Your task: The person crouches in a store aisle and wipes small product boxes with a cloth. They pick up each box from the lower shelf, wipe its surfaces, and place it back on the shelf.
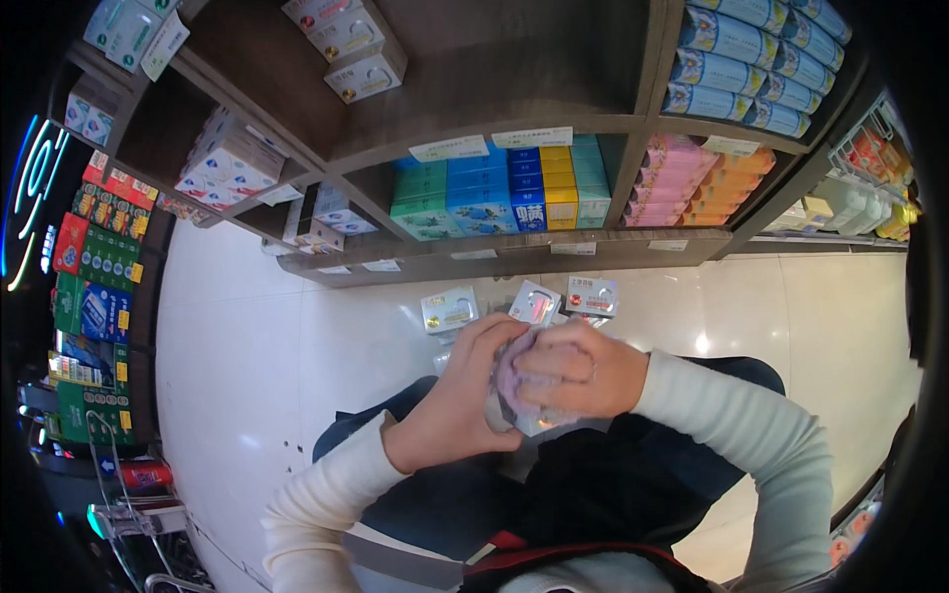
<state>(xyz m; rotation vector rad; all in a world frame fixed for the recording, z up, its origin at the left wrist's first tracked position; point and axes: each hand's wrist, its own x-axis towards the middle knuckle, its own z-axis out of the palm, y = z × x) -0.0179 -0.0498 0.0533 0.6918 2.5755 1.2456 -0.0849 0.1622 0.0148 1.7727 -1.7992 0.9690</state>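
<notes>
My left hand (pixel 450 409) grips a small white carton (pixel 532 425) by its left side, above my lap. A pale lilac cloth (pixel 508 374) is bunched under the fingers of my right hand (pixel 586 369), which presses it over the carton's top. The right hand and cloth are blurred and cover most of the carton. Just beyond my hands, similar white cartons stand on the tiled floor: one at left (pixel 449 310), one tilted in the middle (pixel 534 302), and one at right (pixel 592 296). More cartons beneath them are partly hidden.
A dark wooden shelf unit (pixel 482 263) rises in front of me. Its lower cubby holds green, blue and yellow boxes (pixel 482 204); pink cartons (pixel 663 181) sit to the right. At left are stacked toothpaste-like boxes (pixel 104 252) and a metal wire rack (pixel 126 504).
</notes>
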